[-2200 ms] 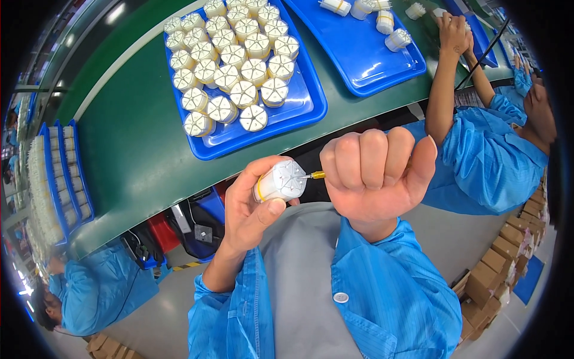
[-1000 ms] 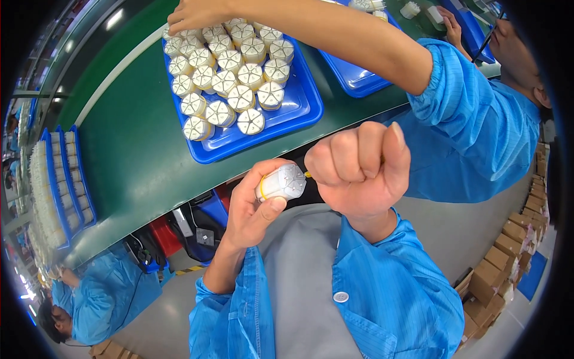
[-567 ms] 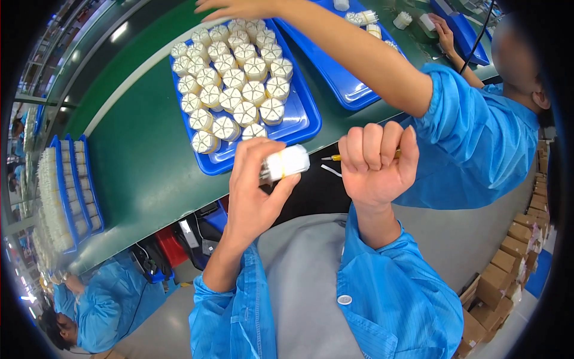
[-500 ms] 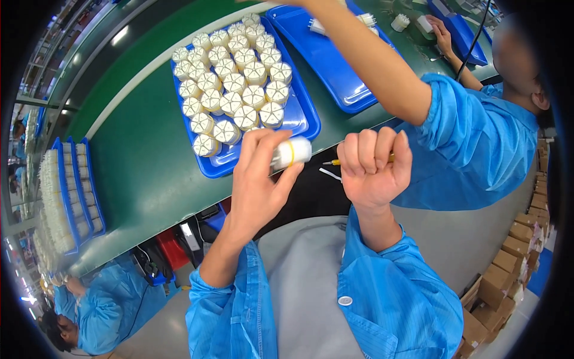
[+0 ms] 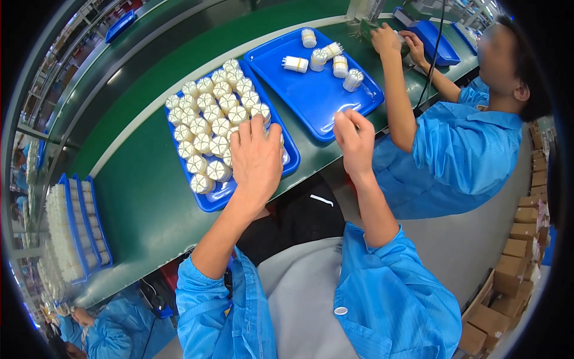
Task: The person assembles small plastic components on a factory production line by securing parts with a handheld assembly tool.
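My left hand (image 5: 258, 154) reaches over the near right part of a blue tray (image 5: 208, 202) filled with white cylinders (image 5: 217, 170). These have star-like slits on their tops and stand upright in close rows. Its fingers curl down among the cylinders, and its thumb and whatever lies under the palm are hidden. My right hand (image 5: 357, 142) is closed, held up by the near edge of a second blue tray (image 5: 299, 99). Its fingers hide whatever is in it. Several white cylinders with yellow bands (image 5: 340, 66) stand or lie at the far side of that second tray.
A co-worker in blue (image 5: 460, 143) works at the green bench (image 5: 140, 200) on the right, hands near a blue bin (image 5: 433, 45). Stacked blue trays of white parts (image 5: 86, 230) stand at left. Cardboard boxes (image 5: 490, 317) line the floor at right.
My left hand has moved from in front of the filled tray to over it; the banded cylinder it held no longer shows. The co-worker's arm has drawn back from the second tray.
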`<control>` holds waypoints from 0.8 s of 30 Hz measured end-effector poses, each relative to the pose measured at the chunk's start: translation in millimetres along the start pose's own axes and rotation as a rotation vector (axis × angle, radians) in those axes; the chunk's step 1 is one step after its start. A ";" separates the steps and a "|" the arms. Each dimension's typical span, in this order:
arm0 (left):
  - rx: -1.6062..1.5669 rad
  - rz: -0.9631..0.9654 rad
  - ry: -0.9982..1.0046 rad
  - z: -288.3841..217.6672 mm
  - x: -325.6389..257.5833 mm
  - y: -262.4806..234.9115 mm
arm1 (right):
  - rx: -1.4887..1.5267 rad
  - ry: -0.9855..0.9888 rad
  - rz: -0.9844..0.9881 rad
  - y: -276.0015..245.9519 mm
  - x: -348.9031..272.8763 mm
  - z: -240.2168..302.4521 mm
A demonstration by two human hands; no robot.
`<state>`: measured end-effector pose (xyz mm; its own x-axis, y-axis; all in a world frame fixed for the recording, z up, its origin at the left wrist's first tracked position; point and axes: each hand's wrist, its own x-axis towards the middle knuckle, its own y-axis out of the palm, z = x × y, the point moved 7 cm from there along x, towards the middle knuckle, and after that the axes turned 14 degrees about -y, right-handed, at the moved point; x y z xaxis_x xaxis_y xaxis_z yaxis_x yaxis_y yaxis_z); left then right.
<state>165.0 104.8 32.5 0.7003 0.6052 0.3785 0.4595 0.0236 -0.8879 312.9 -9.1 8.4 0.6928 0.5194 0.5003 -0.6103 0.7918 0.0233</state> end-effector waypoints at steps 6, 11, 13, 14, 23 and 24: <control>0.047 0.042 -0.080 1.8 2.4 -0.6 | -0.573 -0.326 0.107 35.3 84.2 -34.0; -0.140 0.015 -0.027 -9.5 -19.9 -30.0 | -1.020 -0.310 0.309 65.2 128.8 -72.5; -0.232 -0.001 -0.042 -7.7 -30.9 -41.9 | -1.209 -0.205 0.441 72.7 132.9 -90.6; -0.230 -0.006 -0.046 -5.9 -36.2 -45.3 | -1.205 -0.211 0.444 74.0 133.9 -91.3; -0.608 -0.100 -0.221 36.3 -62.9 -70.7 | -0.730 -0.218 0.532 76.5 74.3 -2.9; -0.611 -0.093 -0.235 38.7 -63.5 -71.4 | -0.597 -0.174 0.588 79.1 60.1 16.6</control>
<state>66.6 95.5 61.7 0.5370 0.7814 0.3181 0.7879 -0.3298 -0.5200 299.9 79.5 54.8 0.2281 0.8809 0.4148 -0.5139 0.4708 -0.7171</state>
